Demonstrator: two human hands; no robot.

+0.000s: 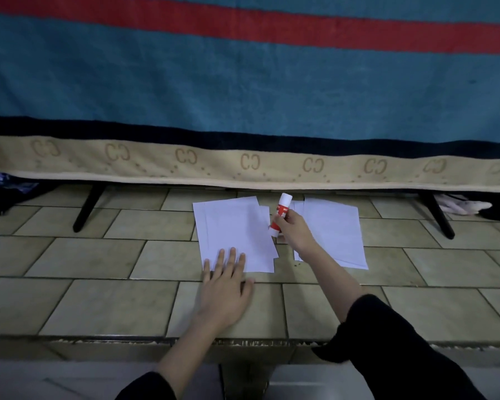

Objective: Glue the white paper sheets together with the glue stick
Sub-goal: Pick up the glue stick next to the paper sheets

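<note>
A stack of white paper sheets [234,229] lies on the tiled surface at centre. My left hand [225,287] rests flat, fingers spread, on the near edge of that stack. A second pile of white sheets [338,232] lies to the right. Between the two piles my right hand [293,229] grips a red and white glue stick [280,212], tilted, its lower end touching the right edge of the left stack. My right forearm covers part of the right pile.
A blue, red-striped blanket [243,90] with a beige border hangs behind the papers. Two black legs [88,207] [439,215] stand on the tiles either side. Dark cloth [0,197] lies far left, white cloth [459,207] far right. The tiled ledge's front edge [156,339] runs below my hands.
</note>
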